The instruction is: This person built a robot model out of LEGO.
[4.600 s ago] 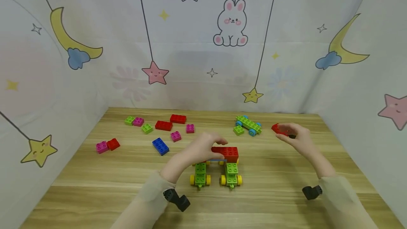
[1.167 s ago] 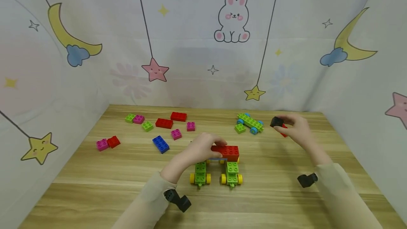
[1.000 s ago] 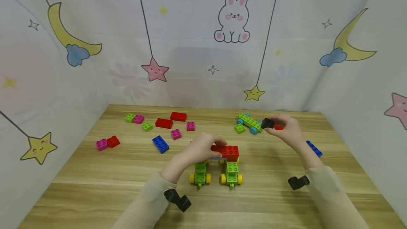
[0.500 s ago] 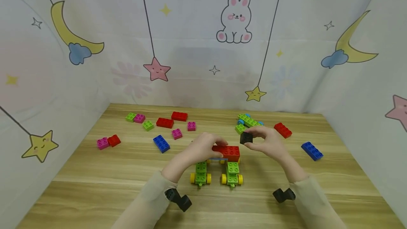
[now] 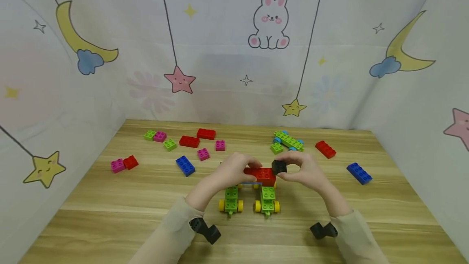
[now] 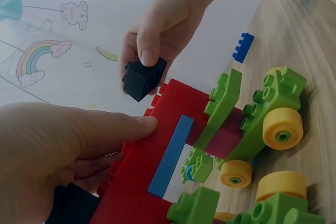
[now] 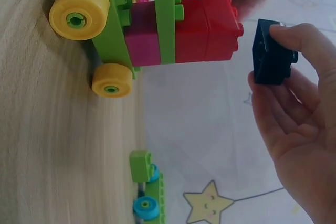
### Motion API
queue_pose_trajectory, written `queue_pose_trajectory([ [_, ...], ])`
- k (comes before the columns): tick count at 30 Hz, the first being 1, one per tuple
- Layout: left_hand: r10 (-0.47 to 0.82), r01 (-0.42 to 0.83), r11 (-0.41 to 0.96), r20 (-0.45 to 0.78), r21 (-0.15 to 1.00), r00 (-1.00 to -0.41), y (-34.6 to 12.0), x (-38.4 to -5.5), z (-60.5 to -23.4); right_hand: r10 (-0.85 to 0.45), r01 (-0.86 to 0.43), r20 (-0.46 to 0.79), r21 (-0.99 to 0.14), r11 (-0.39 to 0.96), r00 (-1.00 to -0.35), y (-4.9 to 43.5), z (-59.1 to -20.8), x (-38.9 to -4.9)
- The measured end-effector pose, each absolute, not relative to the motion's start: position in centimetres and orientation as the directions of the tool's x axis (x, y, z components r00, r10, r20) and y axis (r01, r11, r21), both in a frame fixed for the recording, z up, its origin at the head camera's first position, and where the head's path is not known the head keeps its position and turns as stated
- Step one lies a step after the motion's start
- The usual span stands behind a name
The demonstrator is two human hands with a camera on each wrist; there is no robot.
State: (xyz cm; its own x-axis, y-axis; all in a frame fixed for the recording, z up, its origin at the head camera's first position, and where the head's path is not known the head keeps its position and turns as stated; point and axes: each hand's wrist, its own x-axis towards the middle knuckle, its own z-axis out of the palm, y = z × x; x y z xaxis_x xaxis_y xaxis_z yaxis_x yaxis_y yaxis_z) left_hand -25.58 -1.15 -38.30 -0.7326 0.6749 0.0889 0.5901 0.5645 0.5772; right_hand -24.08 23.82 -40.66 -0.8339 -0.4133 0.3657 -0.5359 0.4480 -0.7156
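Observation:
My right hand (image 5: 305, 172) pinches a small black toy brick (image 5: 279, 167) between thumb and fingers. The black brick hangs just above the right end of the red brick row (image 5: 265, 175); the right wrist view shows a gap between them. My left hand (image 5: 236, 170) grips the red row from its left side, thumb on the near face. This row tops a built toy with a blue piece (image 6: 170, 156), magenta bricks (image 7: 143, 34) and two green wheeled bases (image 5: 267, 205) with yellow wheels. Another black block (image 6: 71, 205) shows beneath my left hand.
A green car base (image 5: 289, 140) with blue wheels and a green brick (image 5: 276, 148) lie behind. To the right are a red brick (image 5: 325, 149) and a blue brick (image 5: 359, 173). Another blue brick (image 5: 185, 166) and several red, pink and green bricks lie at the left.
My right hand has brought the black brick leftward from the right side of the table to above the red row's right end. My left hand has stayed on the build.

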Motion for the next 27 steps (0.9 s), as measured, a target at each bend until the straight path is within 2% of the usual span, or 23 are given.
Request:
queue_pose_trajectory([
  [27,0.675,0.595,0.567,0.092,0.57,-0.732,-1.21,-25.5,-38.2,-0.443,-0.511,0.299,-0.694,0.507,-0.845,23.47,-41.21,-24.33],
])
